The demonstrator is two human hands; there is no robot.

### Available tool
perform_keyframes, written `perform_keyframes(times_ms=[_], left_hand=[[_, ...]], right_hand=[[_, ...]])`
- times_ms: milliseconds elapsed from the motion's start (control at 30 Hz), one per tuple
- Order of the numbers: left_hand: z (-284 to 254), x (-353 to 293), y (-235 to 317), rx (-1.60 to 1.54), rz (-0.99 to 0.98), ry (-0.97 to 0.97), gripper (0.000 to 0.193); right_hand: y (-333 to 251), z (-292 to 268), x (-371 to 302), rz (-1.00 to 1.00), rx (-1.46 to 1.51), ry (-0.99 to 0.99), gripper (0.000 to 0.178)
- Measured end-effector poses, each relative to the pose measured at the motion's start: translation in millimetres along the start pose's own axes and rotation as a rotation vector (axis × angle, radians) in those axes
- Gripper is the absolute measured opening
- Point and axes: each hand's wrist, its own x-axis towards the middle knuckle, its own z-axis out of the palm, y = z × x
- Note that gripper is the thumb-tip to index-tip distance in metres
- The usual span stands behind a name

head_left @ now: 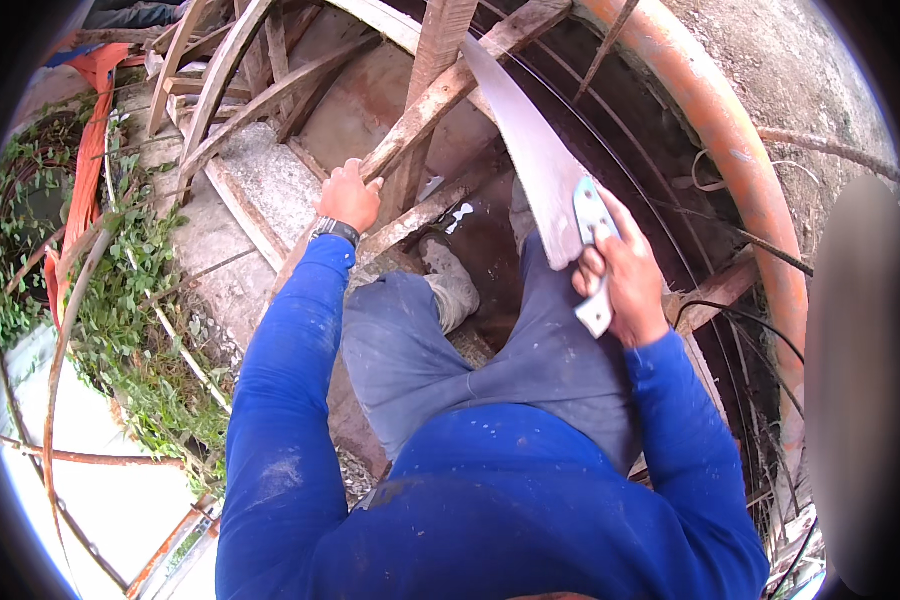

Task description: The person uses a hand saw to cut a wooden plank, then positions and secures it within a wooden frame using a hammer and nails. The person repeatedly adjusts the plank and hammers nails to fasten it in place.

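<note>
My right hand (625, 270) is closed round the pale handle of a handsaw (530, 140). The broad grey blade points away and up to the left. Its tip overlaps a rough wooden beam (445, 95); whether the teeth touch the wood I cannot tell. At the near end of that beam is my left hand (350, 195), with its fingers bent over the wood and a dark watch (334, 232) on the wrist. An upright plank (432, 70) crosses the beam just beyond.
Several timbers (260, 110) form a frame at the upper left, beside green vines (150, 330) and orange cloth (88, 180). A rusty orange curved pipe (735, 120) arcs along the right, with rebar (770, 245) and black cable (740, 312) near it. Dark, muddy ground lies below.
</note>
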Motion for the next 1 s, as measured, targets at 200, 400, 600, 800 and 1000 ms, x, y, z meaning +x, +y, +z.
perform_keyframes(times_ms=[200,400,600,800,1000], left_hand=[[2.0,1.7,0.1,-0.001,-0.017,-0.022,0.052],[-13.4,5.9,10.2,0.041,-0.039,-0.088,0.056],[-5.9,1.6,3.0,0.025,-0.043,-0.073,0.055],[-14.0,2.7,20.8,0.015,-0.008,-0.085,0.052],[-1.2,-7.5,-6.4,0.008,-0.047,-0.067,0.052]], right_hand=[[16.3,2.8,81.6,-0.034,-0.006,-0.023,0.053],[6.7,20.7,62.1,-0.125,-0.185,0.029,0.058],[22.7,4.6,-12.7,-0.079,-0.056,0.068,0.06],[33.7,4.9,43.3,0.1,-0.162,0.144,0.054],[3.2,8.9,-10.6,-0.083,-0.109,0.068,0.058]])
